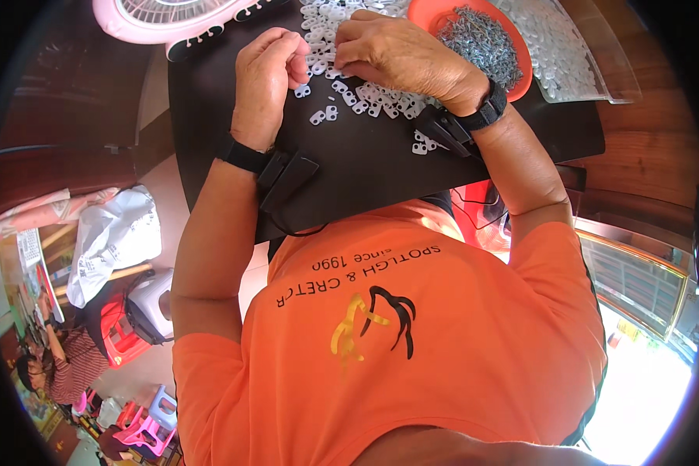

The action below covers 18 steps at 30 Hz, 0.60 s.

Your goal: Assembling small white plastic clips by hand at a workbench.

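Small white plastic pieces with two holes lie in a loose heap on the dark table. My left hand is at the heap's left edge, its fingers curled in and thumb pressed against them. Whatever it holds is hidden. My right hand reaches over the heap from the right, its fingertips bent together just above the pieces; I cannot make out what is between them. Beside my right hand stands an orange-red bowl full of small grey metal screws or nails.
A clear plastic tray with many white pieces stands at the far right. At the far left is a pink fan-like object. Black devices are strapped to both wrists. On the left are a white bag, stools and another person.
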Motion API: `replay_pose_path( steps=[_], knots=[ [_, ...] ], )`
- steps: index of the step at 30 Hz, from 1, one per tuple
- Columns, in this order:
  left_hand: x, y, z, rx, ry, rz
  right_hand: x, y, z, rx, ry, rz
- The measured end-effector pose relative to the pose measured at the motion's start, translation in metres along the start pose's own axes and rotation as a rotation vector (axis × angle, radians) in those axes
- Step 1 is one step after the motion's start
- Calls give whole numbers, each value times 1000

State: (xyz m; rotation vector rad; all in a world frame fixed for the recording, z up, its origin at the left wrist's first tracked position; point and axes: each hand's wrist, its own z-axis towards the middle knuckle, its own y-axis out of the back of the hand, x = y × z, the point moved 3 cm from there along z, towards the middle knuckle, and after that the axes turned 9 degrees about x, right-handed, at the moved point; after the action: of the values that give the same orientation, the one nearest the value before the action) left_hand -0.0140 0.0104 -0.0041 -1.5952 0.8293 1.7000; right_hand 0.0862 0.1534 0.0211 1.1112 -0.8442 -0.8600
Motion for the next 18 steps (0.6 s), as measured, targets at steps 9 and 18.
replay_pose_path(
  steps=[9,18],
  knots=[
    [-4,-6,-3,6,-54,-67,5,32,4,-149,-49,264],
    [-3,-20,-7,154,19,3,14,46,3,-267,75,160]
  ],
)
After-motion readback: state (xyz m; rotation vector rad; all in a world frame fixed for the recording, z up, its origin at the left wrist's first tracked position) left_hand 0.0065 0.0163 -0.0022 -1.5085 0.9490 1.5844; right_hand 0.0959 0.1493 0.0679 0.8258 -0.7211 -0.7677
